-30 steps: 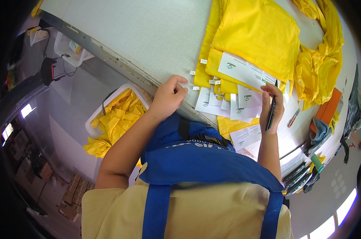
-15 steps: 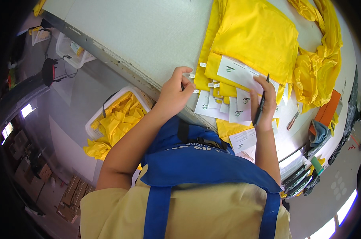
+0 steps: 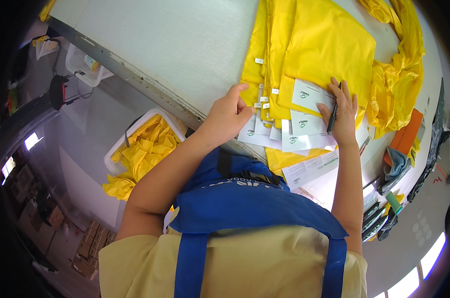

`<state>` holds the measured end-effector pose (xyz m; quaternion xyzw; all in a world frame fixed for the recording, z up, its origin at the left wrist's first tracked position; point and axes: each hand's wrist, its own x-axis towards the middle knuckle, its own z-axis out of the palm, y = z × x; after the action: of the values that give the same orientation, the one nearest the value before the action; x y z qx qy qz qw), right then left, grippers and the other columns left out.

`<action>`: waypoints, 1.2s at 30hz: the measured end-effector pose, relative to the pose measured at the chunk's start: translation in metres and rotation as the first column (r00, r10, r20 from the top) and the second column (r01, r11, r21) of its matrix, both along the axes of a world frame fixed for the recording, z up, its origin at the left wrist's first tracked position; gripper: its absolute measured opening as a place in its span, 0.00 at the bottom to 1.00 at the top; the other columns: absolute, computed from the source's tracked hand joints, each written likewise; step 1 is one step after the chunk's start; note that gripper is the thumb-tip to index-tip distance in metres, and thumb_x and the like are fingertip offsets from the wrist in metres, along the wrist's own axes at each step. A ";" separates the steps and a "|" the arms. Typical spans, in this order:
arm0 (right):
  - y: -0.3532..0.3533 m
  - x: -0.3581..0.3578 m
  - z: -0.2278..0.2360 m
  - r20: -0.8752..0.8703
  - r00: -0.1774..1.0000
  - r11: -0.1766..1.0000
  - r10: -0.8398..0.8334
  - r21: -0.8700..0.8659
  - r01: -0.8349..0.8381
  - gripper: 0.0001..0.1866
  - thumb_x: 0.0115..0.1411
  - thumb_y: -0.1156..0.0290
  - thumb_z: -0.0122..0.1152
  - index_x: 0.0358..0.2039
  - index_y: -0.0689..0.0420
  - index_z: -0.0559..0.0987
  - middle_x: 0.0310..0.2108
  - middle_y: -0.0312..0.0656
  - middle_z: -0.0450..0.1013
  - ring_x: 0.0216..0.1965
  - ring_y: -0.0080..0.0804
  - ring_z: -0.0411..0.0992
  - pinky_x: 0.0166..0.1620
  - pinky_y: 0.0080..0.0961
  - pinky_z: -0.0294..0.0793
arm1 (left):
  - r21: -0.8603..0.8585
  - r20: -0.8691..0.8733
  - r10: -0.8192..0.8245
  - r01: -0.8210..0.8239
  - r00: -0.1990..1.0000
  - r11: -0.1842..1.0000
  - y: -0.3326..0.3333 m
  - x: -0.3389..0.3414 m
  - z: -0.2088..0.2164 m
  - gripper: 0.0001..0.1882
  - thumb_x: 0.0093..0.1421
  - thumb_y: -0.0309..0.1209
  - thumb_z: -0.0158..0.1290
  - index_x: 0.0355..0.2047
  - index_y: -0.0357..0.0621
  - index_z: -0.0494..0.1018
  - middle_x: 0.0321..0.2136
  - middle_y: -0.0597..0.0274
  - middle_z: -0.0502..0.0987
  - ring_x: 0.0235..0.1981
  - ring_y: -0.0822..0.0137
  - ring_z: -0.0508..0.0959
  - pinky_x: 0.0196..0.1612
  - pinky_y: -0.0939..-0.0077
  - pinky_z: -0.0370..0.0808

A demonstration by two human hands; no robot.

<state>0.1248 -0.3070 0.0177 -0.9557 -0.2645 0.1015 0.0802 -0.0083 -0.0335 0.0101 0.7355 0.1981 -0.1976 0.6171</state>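
Note:
A stack of folded yellow cloth pieces point(image 3: 329, 47) lies on the pale table, with small white tags along its left side. White printed sheets point(image 3: 307, 94) stick out from the folds at the near side. My right hand point(image 3: 345, 116) rests on the stack's near right part, beside the topmost sheet, with a black pen point(image 3: 333, 118) held between its fingers. My left hand point(image 3: 229, 115) hovers at the stack's near left corner, by the table edge. Its fingers are curled, the index reaching out a little; what they close on, if anything, is hidden.
Crumpled yellow cloth point(image 3: 396, 89) lies right of the stack. An orange folder-like item point(image 3: 410, 131) and a grey-blue cloth point(image 3: 395, 161) sit farther right. Left of the table edge point(image 3: 150, 82), a white basket point(image 3: 117, 149) holds yellow cloth; another white bin point(image 3: 78, 67) stands beyond.
The yellow pieces have spread, with several folded edges now showing on the left. My right hand moved right and lowered onto the stack, the pen still in it. My left hand moved slightly right.

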 end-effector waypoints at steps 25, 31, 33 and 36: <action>0.018 -0.027 0.001 -0.009 0.991 0.990 -0.137 0.022 0.137 0.24 0.54 0.63 0.62 0.51 0.50 0.69 0.58 0.38 0.65 0.64 0.43 0.53 0.64 0.50 0.42 | 0.176 0.218 0.218 -0.258 0.951 0.950 0.001 0.055 -0.017 0.11 0.55 0.29 0.54 0.36 0.39 0.67 0.18 0.68 0.67 0.20 0.72 0.67 0.25 0.75 0.66; 0.022 -0.010 0.009 -0.046 0.980 0.912 -0.194 0.359 0.197 0.15 0.56 0.69 0.59 0.45 0.56 0.75 0.41 0.44 0.74 0.43 0.40 0.70 0.51 0.35 0.63 | 0.232 0.190 0.036 -0.081 0.981 0.969 -0.015 0.048 -0.006 0.14 0.53 0.30 0.57 0.39 0.39 0.69 0.15 0.67 0.65 0.17 0.73 0.66 0.24 0.77 0.65; 0.044 -0.004 0.025 -0.129 0.985 0.812 -0.117 0.559 0.169 0.11 0.57 0.73 0.56 0.41 0.59 0.77 0.35 0.44 0.74 0.36 0.37 0.69 0.44 0.30 0.66 | 0.308 0.131 0.030 -0.070 0.991 0.949 -0.016 0.053 -0.009 0.14 0.53 0.31 0.57 0.38 0.38 0.70 0.15 0.66 0.65 0.17 0.73 0.66 0.23 0.78 0.65; 0.079 -0.007 0.024 -0.310 0.950 0.646 -0.041 0.717 0.262 0.08 0.58 0.77 0.55 0.38 0.63 0.78 0.29 0.42 0.73 0.31 0.29 0.69 0.39 0.20 0.67 | 0.224 0.062 0.088 -0.099 0.994 0.970 -0.015 0.055 -0.015 0.13 0.52 0.32 0.58 0.34 0.37 0.71 0.16 0.66 0.67 0.18 0.74 0.67 0.23 0.79 0.65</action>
<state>0.1181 -0.2279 0.0417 -0.8332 -0.1877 0.1031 0.5098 0.0466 -0.0480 -0.0045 0.7957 0.2377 -0.1253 0.5428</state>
